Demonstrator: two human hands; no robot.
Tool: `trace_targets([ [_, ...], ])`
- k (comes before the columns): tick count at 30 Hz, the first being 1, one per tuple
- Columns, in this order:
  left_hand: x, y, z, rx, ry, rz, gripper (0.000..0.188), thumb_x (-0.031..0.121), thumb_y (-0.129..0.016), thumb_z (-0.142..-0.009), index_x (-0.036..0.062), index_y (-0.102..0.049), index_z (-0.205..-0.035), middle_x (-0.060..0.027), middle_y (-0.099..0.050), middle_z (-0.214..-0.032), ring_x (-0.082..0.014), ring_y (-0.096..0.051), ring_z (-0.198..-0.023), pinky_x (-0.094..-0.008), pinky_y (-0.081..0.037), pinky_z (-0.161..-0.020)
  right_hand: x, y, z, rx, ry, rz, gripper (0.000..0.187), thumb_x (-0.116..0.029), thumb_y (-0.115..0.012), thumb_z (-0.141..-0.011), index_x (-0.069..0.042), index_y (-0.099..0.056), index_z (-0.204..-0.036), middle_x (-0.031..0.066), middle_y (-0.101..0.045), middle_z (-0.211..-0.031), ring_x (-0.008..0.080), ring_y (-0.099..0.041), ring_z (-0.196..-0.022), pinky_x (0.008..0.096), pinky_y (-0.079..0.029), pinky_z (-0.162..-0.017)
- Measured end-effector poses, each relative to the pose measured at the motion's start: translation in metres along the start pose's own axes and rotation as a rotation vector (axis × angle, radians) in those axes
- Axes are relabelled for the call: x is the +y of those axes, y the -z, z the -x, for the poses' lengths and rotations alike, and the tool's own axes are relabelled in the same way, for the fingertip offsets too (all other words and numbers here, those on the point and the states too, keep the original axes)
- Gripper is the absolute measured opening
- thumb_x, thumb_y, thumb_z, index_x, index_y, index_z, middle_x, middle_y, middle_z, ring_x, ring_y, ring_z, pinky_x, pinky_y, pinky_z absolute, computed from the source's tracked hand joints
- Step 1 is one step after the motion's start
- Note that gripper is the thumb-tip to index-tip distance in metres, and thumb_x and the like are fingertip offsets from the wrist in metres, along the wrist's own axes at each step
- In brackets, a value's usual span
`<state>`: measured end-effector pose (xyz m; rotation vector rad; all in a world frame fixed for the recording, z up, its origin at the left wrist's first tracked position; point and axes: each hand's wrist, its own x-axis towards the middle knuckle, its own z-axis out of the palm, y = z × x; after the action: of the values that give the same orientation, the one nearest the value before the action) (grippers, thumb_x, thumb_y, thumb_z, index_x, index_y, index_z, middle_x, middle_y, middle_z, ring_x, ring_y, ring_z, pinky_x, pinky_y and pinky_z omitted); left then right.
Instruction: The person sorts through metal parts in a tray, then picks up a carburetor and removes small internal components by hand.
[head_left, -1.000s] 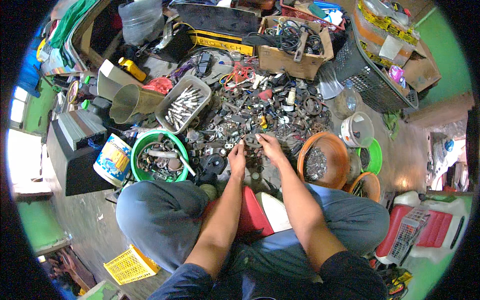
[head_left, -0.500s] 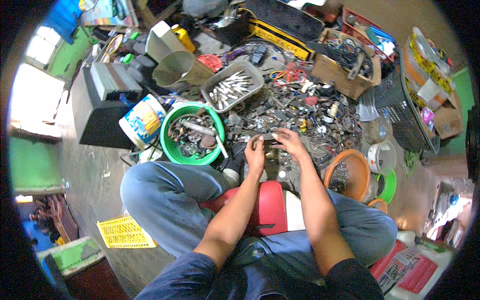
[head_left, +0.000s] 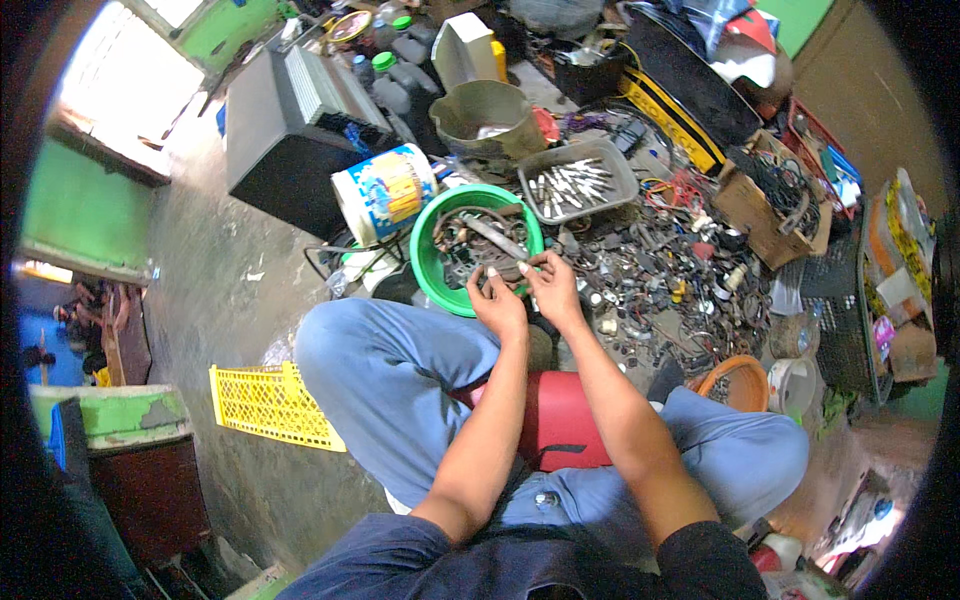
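Both hands over near side of green basin [head_left: 422,255]. Left hand [head_left: 500,306], right hand [head_left: 555,292]: fingers curled, tips close together; cannot tell whether they grip anything. Grey tube [head_left: 492,236] in basin, just beyond fingers; long axis slants far-left to near-right, near end by right fingertips.

The green basin [head_left: 421,250] is smooth, faintly glossy plastic, and the parts [head_left: 458,250] in it look like dull, grimy metal. The grey tray [head_left: 600,206] is cloudy plastic, the yellow crate [head_left: 275,402] perforated plastic. The red seat [head_left: 565,412] looks smooth with a slight sheen. The carton [head_left: 745,217] is matt cardboard, the trousers [head_left: 390,358] soft matt cloth, the floor [head_left: 210,290] worn and blotchy.
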<state>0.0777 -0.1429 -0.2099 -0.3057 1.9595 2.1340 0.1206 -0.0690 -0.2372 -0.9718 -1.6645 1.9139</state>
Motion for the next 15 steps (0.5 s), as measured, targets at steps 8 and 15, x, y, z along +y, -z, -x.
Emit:
trace_targets([
  [8, -0.052, 0.032, -0.040, 0.218, 0.048, -0.344, 0.041, 0.012, -0.053, -0.096, -0.0037, -0.055, -0.133, -0.0258, -0.055, -0.136, -0.0386, -0.052, -0.127, -0.0413, -0.038, -0.108, 0.049, -0.039, 0.024, -0.109, -0.012, 0.392, 0.031, -0.018, -0.064, -0.095, 0.000, -0.067, -0.120, 0.0198, -0.072, -0.106, 0.0231, -0.070, -0.089, 0.0356, -0.052, -0.085],
  [15, -0.055, 0.019, -0.032, 0.110, -0.012, -0.258, 0.035, 0.015, -0.054, -0.096, -0.0013, -0.061, -0.126, -0.0217, -0.064, -0.126, -0.0359, -0.061, -0.115, -0.0408, -0.045, -0.100, 0.035, -0.014, 0.016, -0.039, -0.096, 0.077, 0.027, -0.011, -0.055, -0.100, 0.004, -0.065, -0.121, 0.0148, -0.072, -0.103, 0.0168, -0.070, -0.078, 0.0301, -0.056, -0.066],
])
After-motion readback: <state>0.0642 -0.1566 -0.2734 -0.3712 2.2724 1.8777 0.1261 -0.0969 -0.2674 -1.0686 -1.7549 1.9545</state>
